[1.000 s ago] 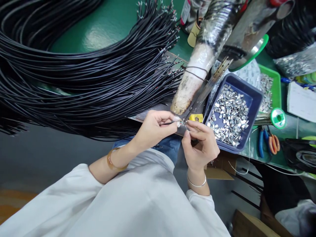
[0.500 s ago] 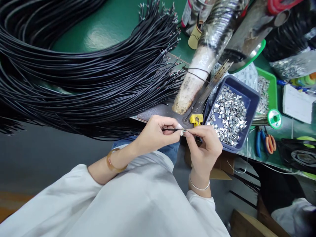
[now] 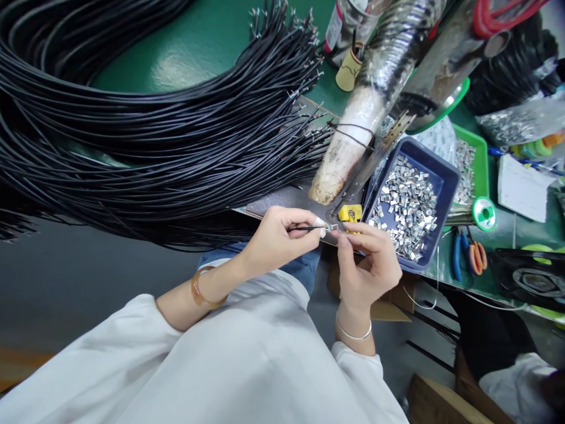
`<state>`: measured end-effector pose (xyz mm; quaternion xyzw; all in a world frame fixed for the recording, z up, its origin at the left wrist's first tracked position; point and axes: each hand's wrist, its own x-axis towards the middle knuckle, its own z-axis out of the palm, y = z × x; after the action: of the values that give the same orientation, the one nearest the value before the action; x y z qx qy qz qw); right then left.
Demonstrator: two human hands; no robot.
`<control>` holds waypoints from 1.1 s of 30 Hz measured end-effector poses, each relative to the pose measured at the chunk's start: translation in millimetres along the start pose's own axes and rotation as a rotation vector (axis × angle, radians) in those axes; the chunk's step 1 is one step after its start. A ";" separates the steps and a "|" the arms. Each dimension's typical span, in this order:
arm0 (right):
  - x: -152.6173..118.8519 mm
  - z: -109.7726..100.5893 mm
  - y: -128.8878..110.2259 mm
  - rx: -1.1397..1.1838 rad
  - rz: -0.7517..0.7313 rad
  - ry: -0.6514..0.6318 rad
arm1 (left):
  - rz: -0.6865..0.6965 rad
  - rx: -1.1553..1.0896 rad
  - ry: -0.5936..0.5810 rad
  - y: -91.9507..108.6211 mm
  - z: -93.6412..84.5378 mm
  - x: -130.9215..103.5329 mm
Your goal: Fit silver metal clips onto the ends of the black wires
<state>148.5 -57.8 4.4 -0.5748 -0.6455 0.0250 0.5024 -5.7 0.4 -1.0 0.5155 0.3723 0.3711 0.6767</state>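
Note:
Between the fingertips of my left hand [image 3: 286, 238] is a black cable [image 3: 304, 228], its stripped end pointing right. At that end sits a small silvery metal piece [image 3: 334, 227], touching or very close to the wire ends. The thumb and forefinger of my right hand [image 3: 368, 262] are closed just right of the metal piece; whether they grip its edge is too small to tell. Just behind my fingertips is a yellow block [image 3: 350, 212]. A blue tray [image 3: 449, 176] of small metal pieces stands to the right of it.
A large bundle of black cables [image 3: 176, 135] covers the left of the green table [image 3: 212, 35]. A wrapped pipe [image 3: 348, 123] slants down behind my hands. Farther right are a green tray [image 3: 482, 159], a solder spool [image 3: 484, 214] and orange-and-blue-handled tools [image 3: 478, 258]. Part of another person shows lower right.
My right fingertips have shifted slightly right, away from the left ones, and the metal piece at the cable end now shows. The view has turned slightly.

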 end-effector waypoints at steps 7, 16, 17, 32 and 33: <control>2.5 -1.5 -0.4 0.001 0.040 -0.023 | -0.036 -0.041 -0.007 3.0 0.8 1.5; -5.7 7.6 5.5 -0.160 -0.166 0.016 | 0.009 -0.021 0.035 0.5 0.9 3.3; -6.6 8.9 6.2 -0.169 -0.178 0.024 | 0.019 -0.029 0.039 1.2 1.2 4.4; 1.4 10.6 5.7 -0.002 0.017 -0.051 | -0.005 -0.040 0.163 5.1 9.9 13.6; 1.5 10.0 6.0 0.032 0.062 -0.065 | -0.009 -0.046 0.152 5.6 9.5 13.5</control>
<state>146.3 -49.1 -3.3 -0.5853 -0.6429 0.0694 0.4891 8.1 9.4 4.6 0.4686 0.4162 0.4147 0.6597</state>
